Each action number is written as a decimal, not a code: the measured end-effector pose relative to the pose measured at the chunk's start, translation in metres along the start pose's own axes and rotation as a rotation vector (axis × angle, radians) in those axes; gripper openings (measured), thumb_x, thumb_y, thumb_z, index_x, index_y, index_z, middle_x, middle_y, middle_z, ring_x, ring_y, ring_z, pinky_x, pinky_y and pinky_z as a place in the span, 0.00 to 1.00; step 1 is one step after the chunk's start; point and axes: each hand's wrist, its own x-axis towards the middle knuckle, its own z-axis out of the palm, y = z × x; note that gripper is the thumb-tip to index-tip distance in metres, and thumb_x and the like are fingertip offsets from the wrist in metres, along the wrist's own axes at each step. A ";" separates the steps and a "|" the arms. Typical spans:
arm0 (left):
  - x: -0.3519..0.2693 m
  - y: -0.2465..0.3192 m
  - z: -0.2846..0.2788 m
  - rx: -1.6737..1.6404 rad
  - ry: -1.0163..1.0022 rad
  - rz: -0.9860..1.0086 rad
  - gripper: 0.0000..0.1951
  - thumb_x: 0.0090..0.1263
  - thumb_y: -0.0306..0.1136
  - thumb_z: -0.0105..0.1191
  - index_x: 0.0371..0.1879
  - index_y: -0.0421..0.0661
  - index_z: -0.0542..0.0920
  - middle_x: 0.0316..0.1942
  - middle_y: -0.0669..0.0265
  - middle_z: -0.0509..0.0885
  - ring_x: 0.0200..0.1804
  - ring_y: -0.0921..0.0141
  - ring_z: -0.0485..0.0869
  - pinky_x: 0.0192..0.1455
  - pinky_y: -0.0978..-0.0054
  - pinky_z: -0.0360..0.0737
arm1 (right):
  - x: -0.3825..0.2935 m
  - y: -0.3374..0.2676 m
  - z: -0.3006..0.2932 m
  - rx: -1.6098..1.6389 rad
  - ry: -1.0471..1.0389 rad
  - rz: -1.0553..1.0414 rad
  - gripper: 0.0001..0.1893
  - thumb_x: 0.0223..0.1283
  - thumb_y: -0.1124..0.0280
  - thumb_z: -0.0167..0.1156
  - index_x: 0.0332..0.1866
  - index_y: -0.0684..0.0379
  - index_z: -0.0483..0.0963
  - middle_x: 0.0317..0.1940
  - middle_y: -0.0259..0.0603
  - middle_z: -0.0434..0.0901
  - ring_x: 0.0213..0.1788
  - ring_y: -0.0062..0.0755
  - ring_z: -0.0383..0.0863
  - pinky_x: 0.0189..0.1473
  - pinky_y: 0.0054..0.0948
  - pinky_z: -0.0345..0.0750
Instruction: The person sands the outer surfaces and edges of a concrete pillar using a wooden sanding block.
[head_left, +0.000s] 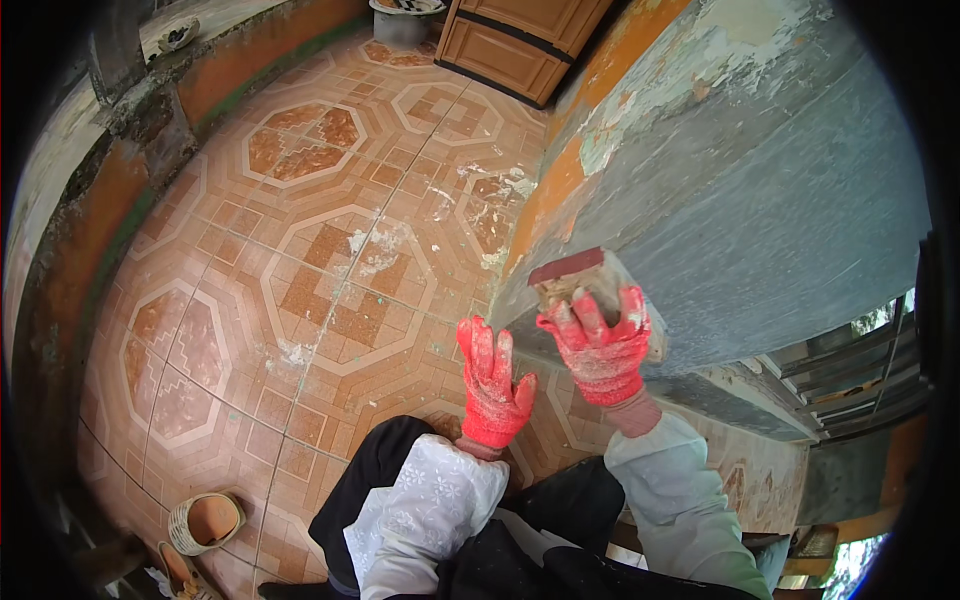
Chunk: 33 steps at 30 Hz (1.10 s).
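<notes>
My right hand (600, 337), in a dusty red knit glove, grips a worn block with a dark red strip along its edge, perhaps a sanding block (574, 281). The block is held at the grey, scraped wall (750, 202); whether it touches the wall I cannot tell. Old orange and pale paint flakes along the wall's lower and far parts. My left hand (495, 382), in a matching glove, is raised over the tiled floor beside the wall's foot, its fingers apart and nothing in it.
Patterned floor tiles (315, 262) carry white dust and paint chips. A wooden drawer cabinet (510, 45) and a grey bucket (401, 26) stand at the far end. Sandals (210, 521) lie at the lower left. A low orange wall (240, 71) borders the left, and a louvred window (855, 375) is at the right.
</notes>
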 end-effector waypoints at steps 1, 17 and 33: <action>-0.002 -0.001 -0.002 0.019 0.004 0.010 0.37 0.66 0.36 0.58 0.75 0.41 0.62 0.79 0.49 0.56 0.79 0.38 0.55 0.78 0.31 0.51 | 0.036 0.015 -0.013 -0.096 0.094 0.023 0.33 0.53 0.49 0.76 0.64 0.39 0.72 0.70 0.40 0.66 0.62 0.64 0.72 0.54 0.60 0.78; 0.004 -0.001 -0.003 0.024 0.016 0.069 0.29 0.70 0.37 0.52 0.71 0.41 0.68 0.77 0.44 0.59 0.79 0.38 0.55 0.78 0.33 0.51 | -0.001 0.006 -0.003 -0.026 0.040 0.028 0.32 0.52 0.47 0.76 0.62 0.41 0.74 0.71 0.40 0.65 0.65 0.65 0.71 0.59 0.61 0.76; 0.003 0.005 -0.008 0.017 -0.021 0.043 0.27 0.68 0.33 0.52 0.68 0.39 0.71 0.68 0.47 0.70 0.71 0.40 0.68 0.74 0.41 0.66 | 0.018 0.017 -0.018 -0.057 0.077 0.030 0.24 0.54 0.52 0.76 0.54 0.42 0.77 0.66 0.38 0.69 0.63 0.64 0.71 0.56 0.60 0.77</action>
